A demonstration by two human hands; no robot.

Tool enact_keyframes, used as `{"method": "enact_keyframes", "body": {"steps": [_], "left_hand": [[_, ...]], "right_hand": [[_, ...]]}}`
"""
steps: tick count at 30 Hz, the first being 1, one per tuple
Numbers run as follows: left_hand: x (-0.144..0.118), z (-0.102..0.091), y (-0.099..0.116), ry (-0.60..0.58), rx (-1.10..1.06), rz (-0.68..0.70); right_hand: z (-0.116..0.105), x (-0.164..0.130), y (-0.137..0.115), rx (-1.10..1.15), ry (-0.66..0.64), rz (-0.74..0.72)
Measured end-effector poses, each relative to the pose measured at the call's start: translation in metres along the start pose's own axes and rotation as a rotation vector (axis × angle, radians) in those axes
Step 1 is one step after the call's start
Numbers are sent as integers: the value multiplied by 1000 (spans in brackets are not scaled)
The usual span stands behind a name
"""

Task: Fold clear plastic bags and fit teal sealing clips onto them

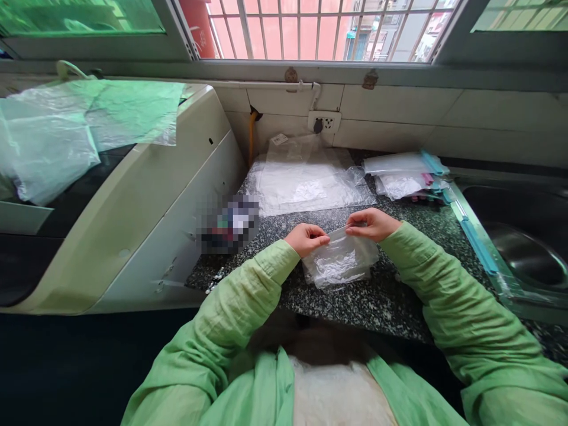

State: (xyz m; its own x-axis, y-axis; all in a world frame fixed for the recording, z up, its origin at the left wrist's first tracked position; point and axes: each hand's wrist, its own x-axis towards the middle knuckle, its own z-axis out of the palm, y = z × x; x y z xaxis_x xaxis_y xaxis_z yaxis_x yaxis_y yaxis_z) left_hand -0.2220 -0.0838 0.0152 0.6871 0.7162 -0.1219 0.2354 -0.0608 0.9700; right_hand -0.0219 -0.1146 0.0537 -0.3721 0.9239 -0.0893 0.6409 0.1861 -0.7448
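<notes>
A small clear plastic bag (341, 263) hangs from both hands above the speckled countertop (306, 299). At its upper left edge, my left hand (306, 238) pinches the plastic between thumb and fingers. My right hand (373, 225) grips the same edge a short way to the right. Behind them, a stack of larger clear plastic bags (306, 177) lies flat against the wall. To the right rests a pile of folded bags (406, 173) with blue and pink edge strips.
A metal sink (523, 236) is set into the counter at the right. On the left stands a bulky beige appliance (177, 160) with plastic sheets (89, 124) draped over it. A wall socket (326, 121) with a plug sits below the barred window (319, 29).
</notes>
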Motion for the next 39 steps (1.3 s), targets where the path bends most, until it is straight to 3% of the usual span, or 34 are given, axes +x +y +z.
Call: {"method": "enact_keyframes", "body": {"steps": [12, 16, 25, 33, 39], "left_hand": [[0, 3, 1, -27, -22, -35], [0, 2, 1, 14, -14, -33], [-1, -1, -1, 88, -68, -38], [-2, 3, 2, 42, -126, -41], [-4, 1, 0, -106, -102, -43]], "right_hand": [[-2, 1, 2, -1, 75, 30], [0, 2, 4, 20, 142, 39], [1, 2, 4, 304, 338, 49], [1, 2, 2, 274, 419, 63], [4, 2, 2, 260, 376, 31]]}}
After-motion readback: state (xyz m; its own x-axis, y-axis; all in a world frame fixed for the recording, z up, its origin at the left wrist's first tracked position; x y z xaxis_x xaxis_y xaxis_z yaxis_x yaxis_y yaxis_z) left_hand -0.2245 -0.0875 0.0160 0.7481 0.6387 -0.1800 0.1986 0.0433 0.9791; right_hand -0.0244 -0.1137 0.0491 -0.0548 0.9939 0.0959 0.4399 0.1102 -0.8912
